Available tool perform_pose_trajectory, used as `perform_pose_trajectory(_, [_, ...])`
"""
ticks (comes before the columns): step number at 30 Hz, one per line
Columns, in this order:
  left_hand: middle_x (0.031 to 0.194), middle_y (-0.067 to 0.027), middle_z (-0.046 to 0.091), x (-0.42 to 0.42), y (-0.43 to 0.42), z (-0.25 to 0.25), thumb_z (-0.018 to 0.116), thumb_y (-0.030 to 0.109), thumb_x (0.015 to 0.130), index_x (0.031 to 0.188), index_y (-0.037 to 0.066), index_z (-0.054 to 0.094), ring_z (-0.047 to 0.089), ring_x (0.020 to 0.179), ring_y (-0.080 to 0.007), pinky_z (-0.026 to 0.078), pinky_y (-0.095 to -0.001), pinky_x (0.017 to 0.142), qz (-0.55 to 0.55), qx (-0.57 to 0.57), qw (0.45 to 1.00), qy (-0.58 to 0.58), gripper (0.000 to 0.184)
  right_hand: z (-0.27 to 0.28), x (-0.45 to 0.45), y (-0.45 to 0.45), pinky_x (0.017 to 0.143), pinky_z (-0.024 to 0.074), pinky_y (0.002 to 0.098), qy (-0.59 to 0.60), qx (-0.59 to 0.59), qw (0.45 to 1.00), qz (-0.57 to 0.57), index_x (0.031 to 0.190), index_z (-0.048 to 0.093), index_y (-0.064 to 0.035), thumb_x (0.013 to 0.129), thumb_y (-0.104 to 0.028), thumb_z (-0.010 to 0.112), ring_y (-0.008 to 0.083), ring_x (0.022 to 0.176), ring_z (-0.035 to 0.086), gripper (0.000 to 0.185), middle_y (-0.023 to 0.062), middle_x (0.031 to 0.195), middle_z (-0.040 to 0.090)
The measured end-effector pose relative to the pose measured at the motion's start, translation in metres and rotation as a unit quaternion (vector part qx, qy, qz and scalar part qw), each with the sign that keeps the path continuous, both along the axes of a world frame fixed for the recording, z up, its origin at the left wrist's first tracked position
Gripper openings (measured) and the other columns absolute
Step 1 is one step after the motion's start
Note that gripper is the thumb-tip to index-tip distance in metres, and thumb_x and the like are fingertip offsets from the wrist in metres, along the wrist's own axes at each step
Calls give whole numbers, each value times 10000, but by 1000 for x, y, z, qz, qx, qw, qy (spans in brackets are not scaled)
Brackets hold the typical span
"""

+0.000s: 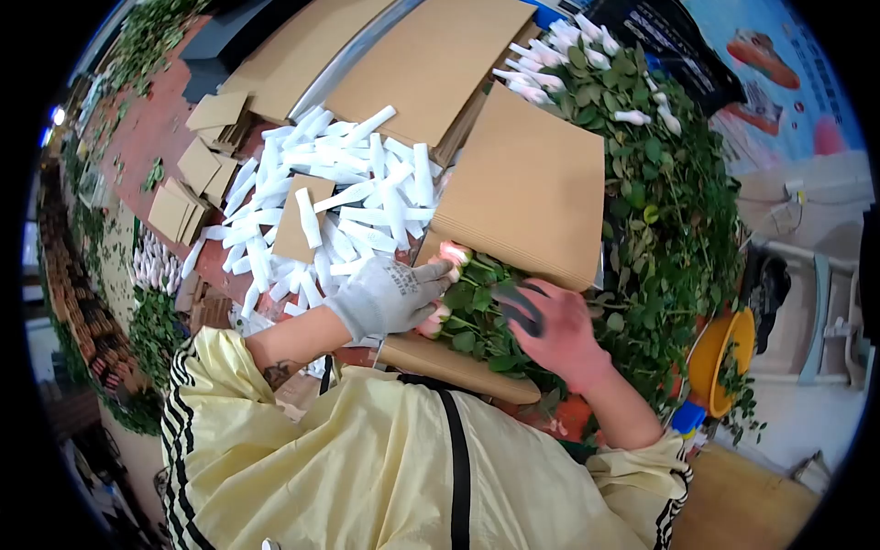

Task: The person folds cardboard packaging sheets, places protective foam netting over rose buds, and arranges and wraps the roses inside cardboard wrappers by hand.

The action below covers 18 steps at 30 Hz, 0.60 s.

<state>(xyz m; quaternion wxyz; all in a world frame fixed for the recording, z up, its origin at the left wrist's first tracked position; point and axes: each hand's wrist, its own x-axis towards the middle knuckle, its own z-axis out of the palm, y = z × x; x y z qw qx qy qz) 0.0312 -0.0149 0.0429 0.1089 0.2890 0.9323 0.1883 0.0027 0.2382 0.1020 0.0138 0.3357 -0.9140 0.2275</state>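
My left hand, in a grey glove, lies with its fingers at the pink rose heads in front of me; its fingertips touch the blooms. My bare right hand is over the leafy stems to the right of the blooms. Something dark, blurred by motion, is in its fingers; a black-handled tool seems likely, but its shape is unclear. The roses lie on brown cardboard, between its near edge and a stack of cardboard sheets.
White foam sleeves are heaped at the left centre. Beyond them lie large cardboard sheets and small card pieces. More roses with sleeved heads and long leafy stems fill the right side, near a yellow basin.
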Motion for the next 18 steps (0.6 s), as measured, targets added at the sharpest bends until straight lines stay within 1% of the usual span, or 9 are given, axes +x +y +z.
perform_pose_trajectory(1, [1230, -17, 558, 1, 0, 3, 509, 310, 842, 1130, 126, 595, 652, 773, -183, 509, -352, 566, -25, 28, 999, 8, 352, -9, -4, -15, 799, 455, 369, 2, -2, 1000, -10, 986, 639, -153, 722, -211, 661, 247, 889, 598, 271, 54, 978, 614])
perform_pose_trajectory(2, [1195, -4, 579, 2, 1, 4, 507, 310, 842, 1099, 134, 612, 650, 768, -180, 509, -352, 576, -48, 58, 997, 15, 329, -24, -10, -26, 764, 459, 381, 5, 94, 996, 0, 937, 620, -132, 723, -251, 661, 249, 850, 603, 248, 63, 914, 618])
perform_pose_trajectory(3, [1195, -4, 579, 2, 2, 3, 507, 310, 842, 1099, 134, 612, 650, 768, -180, 509, -352, 576, -53, 58, 997, 14, 329, -37, -13, -32, 729, 462, 393, 5, 191, 982, 15, 889, 601, -110, 725, -290, 661, 251, 811, 608, 250, 72, 851, 622])
perform_pose_trajectory(4, [1167, 5, 592, 4, 3, 2, 507, 307, 843, 1078, 140, 623, 649, 764, -180, 509, -355, 597, -54, 74, 996, 18, 312, -49, -16, -36, 729, 462, 393, 5, 192, 981, 18, 889, 601, -110, 725, -290, 661, 251, 811, 608, 250, 72, 851, 622])
perform_pose_trajectory(6, [1137, 20, 606, 5, 0, -3, 504, 304, 844, 1041, 145, 643, 645, 761, -180, 508, -357, 653, -52, 76, 996, 10, 289, -66, -22, -46, 684, 456, 382, 15, 270, 961, 60, 822, 565, -110, 738, -365, 631, 238, 771, 613, 276, 55, 785, 606])
perform_pose_trajectory(10, [1146, 21, 602, 8, 1, -5, 504, 310, 845, 1049, 154, 643, 645, 768, -186, 506, -360, 665, -33, 61, 998, -1, 292, -70, -26, -47, 687, 458, 374, 8, 282, 956, 84, 836, 560, -102, 733, -361, 642, 239, 767, 617, 291, 69, 794, 610])
perform_pose_trajectory(13, [1155, 15, 598, 8, 2, -4, 503, 314, 848, 1059, 161, 643, 644, 786, -191, 503, -361, 682, -31, 47, 998, -29, 296, -66, -25, -46, 678, 456, 377, 48, 279, 954, 95, 847, 550, -106, 732, -365, 642, 236, 742, 615, 298, 65, 772, 599])
perform_pose_trajectory(15, [1167, 13, 593, 7, 3, -1, 501, 322, 853, 1064, 156, 642, 644, 811, -195, 500, -361, 709, -35, 25, 997, -59, 304, -62, -24, -49, 702, 447, 385, 18, 297, 952, 71, 862, 542, -108, 736, -374, 643, 227, 756, 611, 312, 60, 762, 588])
perform_pose_trajectory(18, [1181, 15, 587, 5, 2, -2, 494, 328, 859, 1069, 150, 639, 642, 828, -199, 496, -356, 730, -39, 31, 996, -79, 311, -58, -22, -53, 726, 438, 393, 28, 309, 948, 75, 878, 542, -109, 744, -376, 638, 218, 783, 604, 313, 55, 772, 581])
